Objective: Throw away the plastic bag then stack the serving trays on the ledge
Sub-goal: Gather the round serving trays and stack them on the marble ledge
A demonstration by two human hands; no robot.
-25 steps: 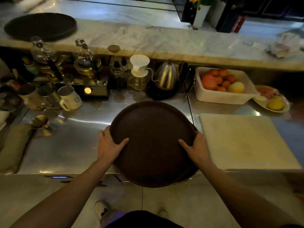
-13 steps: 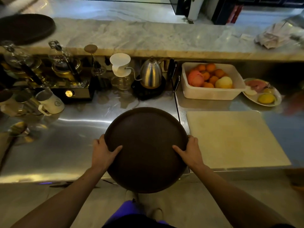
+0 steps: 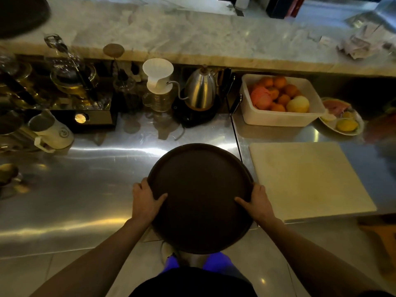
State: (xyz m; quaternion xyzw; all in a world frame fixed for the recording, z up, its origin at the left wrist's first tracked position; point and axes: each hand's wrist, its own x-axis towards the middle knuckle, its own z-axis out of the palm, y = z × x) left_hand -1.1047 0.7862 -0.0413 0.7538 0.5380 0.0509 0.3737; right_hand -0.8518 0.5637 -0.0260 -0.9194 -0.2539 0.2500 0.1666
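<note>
Gripped at both sides: round dark tray (image 3: 200,198), left hand (image 3: 145,199) clamped on its left rim, thumb lying across the top face, right hand (image 3: 258,203) clamped on the right rim, thumb likewise on top. Held level, far half over the steel counter (image 3: 85,189), near half out past the counter's front edge and over the floor. Whether resting on the counter or lifted clear of it, cannot tell.

Second dark tray (image 3: 20,13) up on the marble ledge (image 3: 203,35), at the far left corner, partly cut off by the frame. Crumpled pale stuff (image 3: 360,47) at the ledge's far right, too blurred to name.

Just right of the held tray, pale cutting board (image 3: 308,179) flat on the counter, close but apart from the rim. Behind the board, white tub (image 3: 280,118) of oranges and other fruit, against the ledge's base. Right of the tub, plate (image 3: 342,125) with a lemon and cut fruit.

Straight beyond the tray, steel kettle (image 3: 200,91) on a black base, spout pointing left toward a white dripper (image 3: 157,75) set on a glass server. Farther left, glass brewing gear, dim and hard to sort out. White jug (image 3: 53,133) tipped on its side near the left edge.
</note>
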